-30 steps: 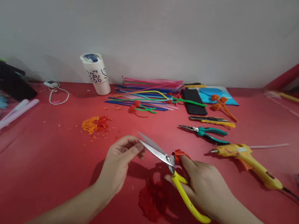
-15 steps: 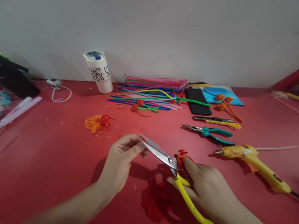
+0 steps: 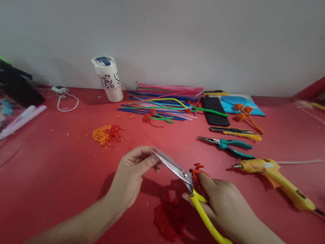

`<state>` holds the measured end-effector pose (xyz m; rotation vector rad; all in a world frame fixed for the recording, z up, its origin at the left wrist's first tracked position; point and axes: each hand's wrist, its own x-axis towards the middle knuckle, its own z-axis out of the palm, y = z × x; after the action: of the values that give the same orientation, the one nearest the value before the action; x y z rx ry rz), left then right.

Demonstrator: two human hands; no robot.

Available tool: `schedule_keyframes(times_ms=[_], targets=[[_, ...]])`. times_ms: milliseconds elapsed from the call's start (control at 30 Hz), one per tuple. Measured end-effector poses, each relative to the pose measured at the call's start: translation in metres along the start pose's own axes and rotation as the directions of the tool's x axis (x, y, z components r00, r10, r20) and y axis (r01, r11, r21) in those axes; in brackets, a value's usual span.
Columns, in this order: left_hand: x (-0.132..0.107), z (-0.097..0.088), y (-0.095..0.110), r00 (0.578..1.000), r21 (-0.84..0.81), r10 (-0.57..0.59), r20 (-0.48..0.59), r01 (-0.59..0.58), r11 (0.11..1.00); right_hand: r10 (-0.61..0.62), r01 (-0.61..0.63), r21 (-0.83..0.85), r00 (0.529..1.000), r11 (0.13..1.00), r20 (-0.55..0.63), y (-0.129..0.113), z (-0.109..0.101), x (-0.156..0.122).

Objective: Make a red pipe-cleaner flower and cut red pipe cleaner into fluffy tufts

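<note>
Yellow-handled scissors (image 3: 175, 169) are gripped in my right hand (image 3: 223, 204), their blades pointing up and left. A small orange-red piece (image 3: 196, 173) shows by that hand's thumb, close to the scissors' pivot. My left hand (image 3: 135, 169) is closed in a pinch at the blade tips, on a tiny red bit (image 3: 154, 150) whose kind I cannot make out. On the table below the scissors lies a heap of red pieces (image 3: 170, 218). Farther back sits a small pile of orange and red clippings (image 3: 102, 134).
Pliers (image 3: 235, 145), a utility knife (image 3: 233, 131), a yellow glue gun (image 3: 277, 179) and a phone (image 3: 215, 111) lie on the right. Pipe cleaners (image 3: 164, 99) are bundled by the wall. A white tumbler (image 3: 110, 80) stands left of them. A black bottle-like object (image 3: 11, 84) lies far left.
Almost nothing differs. Both hands and the scissors hold nearly the same pose, and the view has shifted very slightly.
</note>
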<state>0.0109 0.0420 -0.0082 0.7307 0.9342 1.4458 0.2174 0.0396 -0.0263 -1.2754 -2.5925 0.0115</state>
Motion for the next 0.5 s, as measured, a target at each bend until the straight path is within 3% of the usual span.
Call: schedule_keyframes(times_ms=[500], targets=[[-0.0005, -0.0002, 0.0004, 1.000, -0.028, 0.012, 0.011, -0.012, 1.000, 0.089, -0.092, 0.082, 0.996, 0.992, 0.032, -0.0005, 0.0006, 0.0025]])
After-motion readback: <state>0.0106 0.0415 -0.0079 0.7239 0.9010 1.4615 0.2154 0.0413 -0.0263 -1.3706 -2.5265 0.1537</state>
